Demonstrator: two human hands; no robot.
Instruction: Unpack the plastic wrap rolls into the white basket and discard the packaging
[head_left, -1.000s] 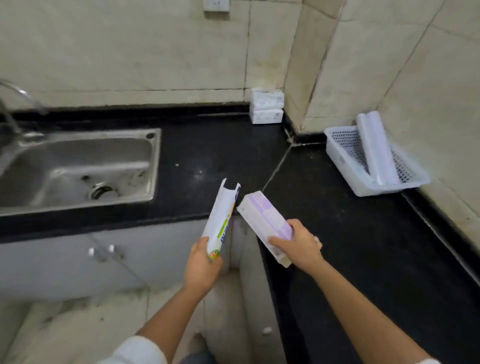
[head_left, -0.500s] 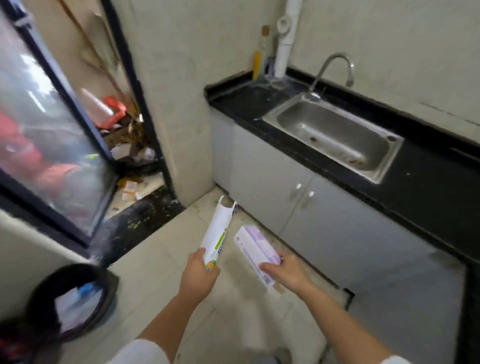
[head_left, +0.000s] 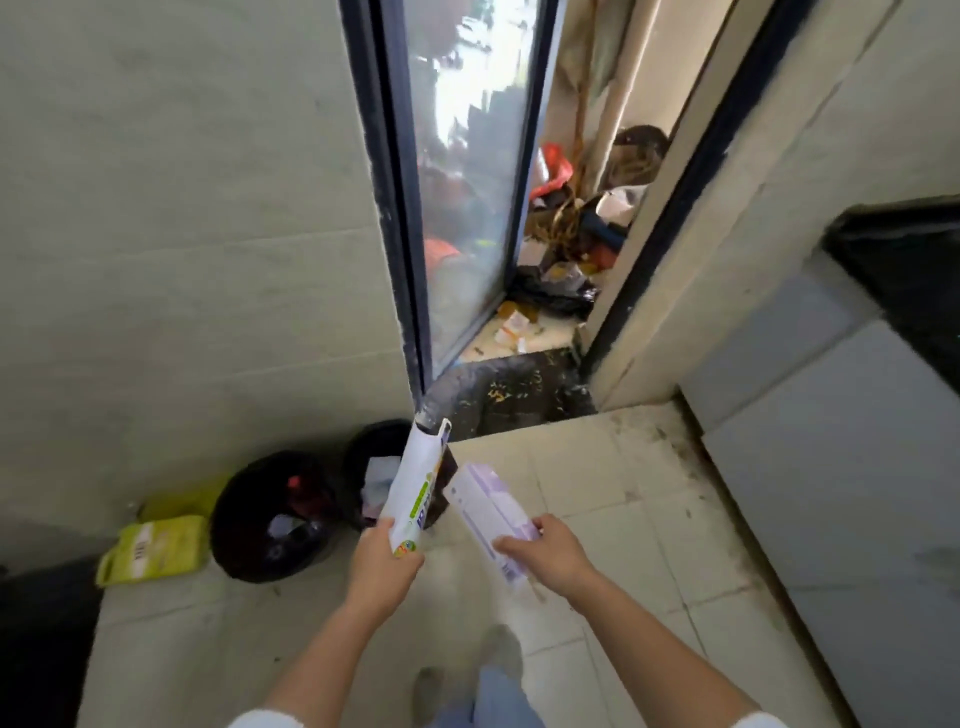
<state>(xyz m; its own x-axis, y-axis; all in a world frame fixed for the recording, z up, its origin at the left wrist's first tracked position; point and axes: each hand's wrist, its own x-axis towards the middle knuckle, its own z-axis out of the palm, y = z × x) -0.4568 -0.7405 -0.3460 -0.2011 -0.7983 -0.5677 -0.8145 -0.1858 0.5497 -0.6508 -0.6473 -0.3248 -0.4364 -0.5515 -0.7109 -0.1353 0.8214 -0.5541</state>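
My left hand (head_left: 384, 561) grips the lower end of a white, opened wrap package (head_left: 418, 486) with green and blue print, held upright. My right hand (head_left: 545, 553) holds a flat white and lilac box (head_left: 488, 512) by its near end, tilted up to the left. Both packages hang over the floor, just right of two black bins. The nearer bin (head_left: 270, 519) and the farther bin (head_left: 379, 467) are lined with dark bags and hold some rubbish. The white basket and the rolls are out of view.
A yellow-green jug (head_left: 153, 548) lies left of the bins by the wall. A glass door with a dark frame (head_left: 457, 208) stands ahead, with clutter (head_left: 576, 234) beyond the threshold. Grey cabinet fronts (head_left: 831, 467) and the black counter edge (head_left: 904, 270) are on the right.
The view has swung left from the counter and sink to the floor by the door. The two bins are now right in front of my hands, which keep their hold on both packages.
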